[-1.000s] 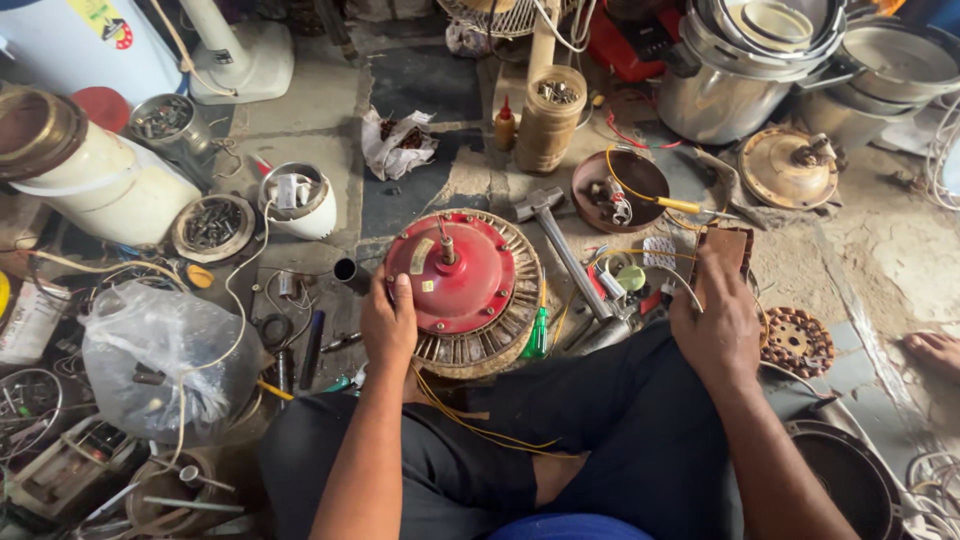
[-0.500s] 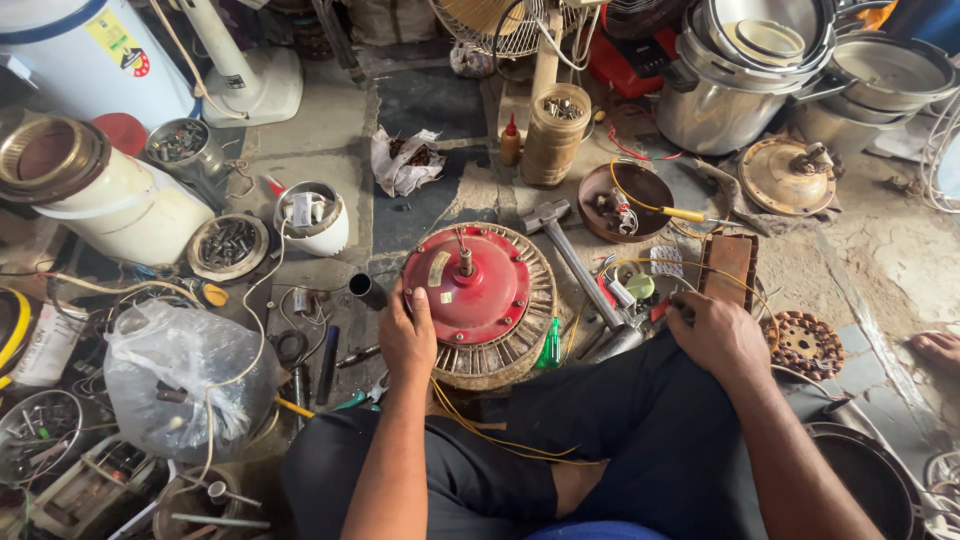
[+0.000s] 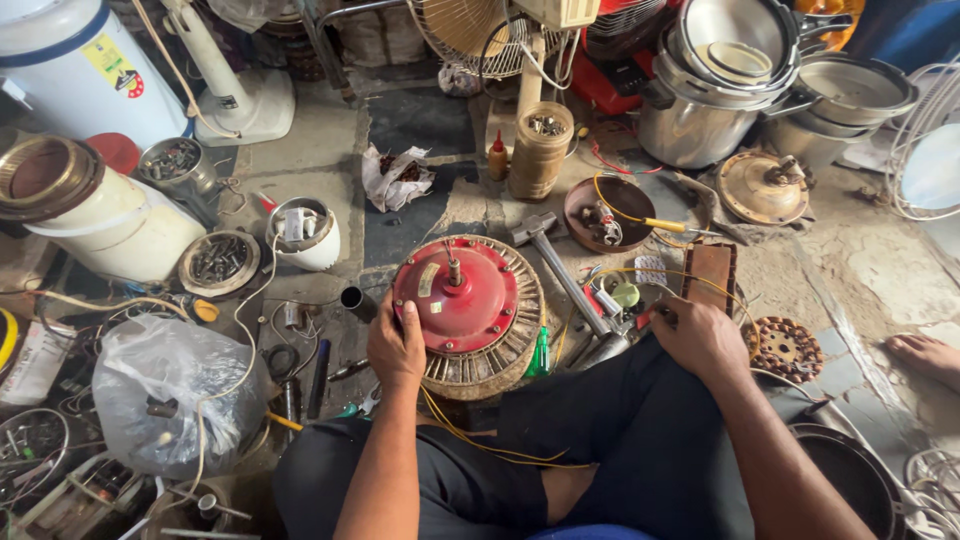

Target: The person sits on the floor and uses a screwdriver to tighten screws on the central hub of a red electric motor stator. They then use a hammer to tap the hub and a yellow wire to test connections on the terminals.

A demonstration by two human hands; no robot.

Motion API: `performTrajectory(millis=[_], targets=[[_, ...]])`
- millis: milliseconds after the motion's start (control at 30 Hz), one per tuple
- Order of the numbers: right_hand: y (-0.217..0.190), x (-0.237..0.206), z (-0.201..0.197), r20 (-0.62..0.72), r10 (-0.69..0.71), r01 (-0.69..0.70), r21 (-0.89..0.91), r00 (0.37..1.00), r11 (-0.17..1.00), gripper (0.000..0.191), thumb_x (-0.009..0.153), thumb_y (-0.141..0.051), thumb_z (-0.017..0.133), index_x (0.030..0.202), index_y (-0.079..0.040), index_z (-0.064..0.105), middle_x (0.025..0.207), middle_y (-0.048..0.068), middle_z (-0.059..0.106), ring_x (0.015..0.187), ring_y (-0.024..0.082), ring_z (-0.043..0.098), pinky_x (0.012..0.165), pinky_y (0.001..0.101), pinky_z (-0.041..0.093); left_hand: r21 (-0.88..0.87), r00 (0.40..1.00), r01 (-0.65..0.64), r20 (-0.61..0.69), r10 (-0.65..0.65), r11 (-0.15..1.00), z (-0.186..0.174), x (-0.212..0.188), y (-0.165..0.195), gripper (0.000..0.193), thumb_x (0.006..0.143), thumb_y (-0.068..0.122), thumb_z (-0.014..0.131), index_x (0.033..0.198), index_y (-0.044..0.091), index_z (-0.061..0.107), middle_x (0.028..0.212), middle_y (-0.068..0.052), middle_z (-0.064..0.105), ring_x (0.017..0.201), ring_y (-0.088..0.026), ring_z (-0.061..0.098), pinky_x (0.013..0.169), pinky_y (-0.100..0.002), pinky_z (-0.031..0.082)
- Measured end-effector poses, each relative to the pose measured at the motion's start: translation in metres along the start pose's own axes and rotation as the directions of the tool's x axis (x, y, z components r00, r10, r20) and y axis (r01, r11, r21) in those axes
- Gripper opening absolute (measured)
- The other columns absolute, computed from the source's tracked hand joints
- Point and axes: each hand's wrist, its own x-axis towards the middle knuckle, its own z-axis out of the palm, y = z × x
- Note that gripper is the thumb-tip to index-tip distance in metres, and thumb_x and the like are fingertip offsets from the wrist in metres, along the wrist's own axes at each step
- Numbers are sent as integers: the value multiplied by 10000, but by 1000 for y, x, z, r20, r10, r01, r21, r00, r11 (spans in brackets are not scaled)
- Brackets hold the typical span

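Both hands [image 3: 397,343] crowded; motor [image 3: 468,312] ringed by tools [image 3: 600,310].

1. The floor [image 3: 320,150] is bare grey concrete, stained and cracked, with a dark mat [image 3: 425,120] laid across its middle.
2. At the far edge stand a white pedestal base [image 3: 245,100], a white and blue drum [image 3: 70,60] and a table fan [image 3: 480,30].
3. Stacked steel pots [image 3: 720,90] crowd the far right corner.
4. Daylight falls evenly, with soft shadows.
5. A clear plastic bag [image 3: 160,390] sits at the left edge.
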Motion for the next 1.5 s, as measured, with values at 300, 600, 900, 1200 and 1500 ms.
performTrajectory(millis=[300, 600, 900, 1200, 1500], targets=[[27, -7, 21, -587, 81, 83, 247, 805, 965, 775, 976, -234, 690, 1634, -5, 349, 1657, 333, 287, 1523, 509, 321, 1221, 552, 344, -15, 1000, -22, -3, 22, 1000, -1, 1, 3, 513, 1020, 475, 520, 1357, 105, 637, 1159, -218, 718, 1050, -429, 677, 883, -506, 523], [20, -15, 28, -623, -207, 210, -69, 755, 975, 802, 978, -248, 652, 1645, -16, 273, 1689, 325, 225, 1566, 511, 264, 1251, 619, 282, 68, 1000, -6, 0, 6, 998, -1, 6, 2, 506, 1010, 462, 542, 1359, 108, 634, 1128, -217, 718, 1012, -431, 680, 863, -515, 529], [16, -10, 6, -589, 80, 350, 579, 804, 736, 738, 969, -162, 587, 1611, 54, 296, 1575, 316, 363, 1498, 497, 364, 1240, 618, 317, 68, 1000, 12, 12, -13, 998, -1, 5, 1, 515, 1001, 470, 540, 1358, 111, 634, 1091, -214, 720, 997, -429, 680, 851, -519, 528], [19, -48, -54, 60, 41, -32, 868, 997, -496, 344, 1067, -323, 549, 1331, -103, 552, 928, 70, 613, 826, 211, 587, 677, 355, 453, 35, 1000, -2, -9, 3, 999, 3, 0, -4, 473, 1012, 430, 553, 1345, 104, 637, 1148, -212, 712, 1040, -430, 673, 882, -507, 527], [-65, -23, 68, 280, -109, -279, 960, 954, 17, 394, 1098, -421, 494, 899, -81, 519, 613, 2, 421, 460, 108, 357, 402, 272, 280, 63, 930, -362, -39, 365, 930, -21, 7, 32, 347, 1022, 195, 625, 1331, 39, 614, 1223, -218, 678, 1140, -396, 622, 984, -497, 491]])
